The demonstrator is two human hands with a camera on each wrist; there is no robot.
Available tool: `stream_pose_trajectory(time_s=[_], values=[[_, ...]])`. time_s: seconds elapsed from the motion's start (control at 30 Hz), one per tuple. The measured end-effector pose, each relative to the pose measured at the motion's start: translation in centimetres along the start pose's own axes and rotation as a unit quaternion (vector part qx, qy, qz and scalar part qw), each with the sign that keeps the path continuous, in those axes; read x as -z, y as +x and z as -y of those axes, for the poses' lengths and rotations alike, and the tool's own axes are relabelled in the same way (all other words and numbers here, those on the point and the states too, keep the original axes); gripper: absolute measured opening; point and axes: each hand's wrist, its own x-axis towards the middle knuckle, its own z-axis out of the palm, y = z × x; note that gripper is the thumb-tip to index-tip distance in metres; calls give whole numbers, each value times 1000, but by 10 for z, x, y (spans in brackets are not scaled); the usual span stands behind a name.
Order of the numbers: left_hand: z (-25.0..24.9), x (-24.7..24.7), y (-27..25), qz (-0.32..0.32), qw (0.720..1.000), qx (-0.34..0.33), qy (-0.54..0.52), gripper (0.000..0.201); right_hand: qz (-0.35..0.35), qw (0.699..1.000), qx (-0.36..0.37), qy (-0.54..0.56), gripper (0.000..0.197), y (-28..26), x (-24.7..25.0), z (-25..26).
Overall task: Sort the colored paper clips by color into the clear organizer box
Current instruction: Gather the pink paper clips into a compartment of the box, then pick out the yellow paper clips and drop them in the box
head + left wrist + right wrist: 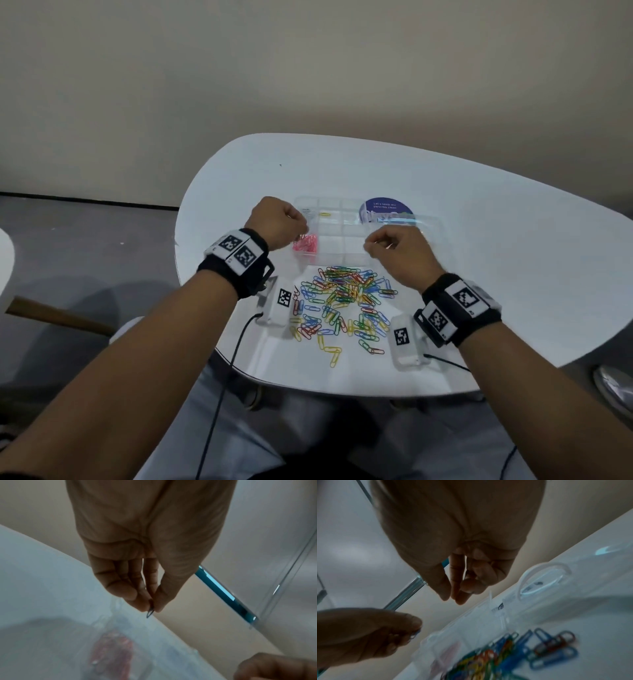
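Observation:
A clear organizer box (342,255) lies on the white table, with its lid (424,222) folded open to the right. One front-left compartment holds pink clips (305,244); a back-left one holds a yellow clip (324,214). The mixed pile of coloured paper clips (342,301) is spread just in front of the box. My left hand (301,233) hovers over the box's left side and pinches a blue clip (149,613) between thumb and fingertips. My right hand (368,248) hovers over the box's front right, fingers curled, thumb and forefinger close together (452,599), nothing visible between them.
A round blue sticker (387,209) sits on the table behind the box. The table's (496,246) rounded front edge runs just under my wrists, and black cables (236,346) hang off it. Grey floor lies to the left.

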Motion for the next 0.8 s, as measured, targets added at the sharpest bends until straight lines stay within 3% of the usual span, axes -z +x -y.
stream_pose_trajectory(time_s=[0.1, 0.17, 0.23, 0.37, 0.5, 0.6, 0.73, 0.8], values=[[7, -11, 0, -7, 999, 0, 43, 2, 68, 997, 4, -32, 5, -15, -17, 4], [12, -16, -8, -38, 997, -36, 65, 9, 113, 990, 22, -86, 8, -20, -30, 8], [14, -19, -20, -33, 994, -84, 60, 3, 139, 981, 23, -130, 12, -20, -43, 14], [21, -22, -48, 128, 976, -128, 123, 8, 171, 953, 31, -249, 12, -15, -57, 24], [34, -30, -66, 205, 955, -130, 171, 10, 173, 932, 56, -315, 14, -12, -60, 26], [40, -39, -73, 223, 950, -127, 180, 12, 171, 932, 66, -314, 14, -14, -57, 26], [40, -48, -79, 214, 949, -147, 180, 13, 158, 956, 50, -241, 10, -21, -41, 22], [39, -50, -83, 244, 935, -165, 195, 13, 166, 966, 48, -191, 11, -32, -33, 22]])
